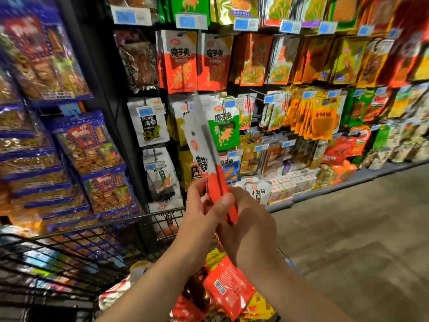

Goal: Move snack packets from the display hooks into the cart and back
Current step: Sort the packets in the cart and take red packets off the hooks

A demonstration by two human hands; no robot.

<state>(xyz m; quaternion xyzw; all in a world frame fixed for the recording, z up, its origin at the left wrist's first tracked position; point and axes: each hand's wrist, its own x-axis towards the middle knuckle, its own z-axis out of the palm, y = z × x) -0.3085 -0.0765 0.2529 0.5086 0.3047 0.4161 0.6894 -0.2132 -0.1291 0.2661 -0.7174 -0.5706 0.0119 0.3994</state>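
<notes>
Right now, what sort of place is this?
Likely a supermarket snack aisle: hanging snack packets with blue price tags, a wire cart, left hand and right hand gripping a red-and-white packet.

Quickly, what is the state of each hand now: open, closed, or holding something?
Left hand: holding the lower red end of the white and red snack packet.
Right hand: holding the same packet's lower end.

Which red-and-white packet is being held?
The tilted packet, gripped at its red lower end by the left hand and right hand; two matching packets hang in the row above.
</notes>
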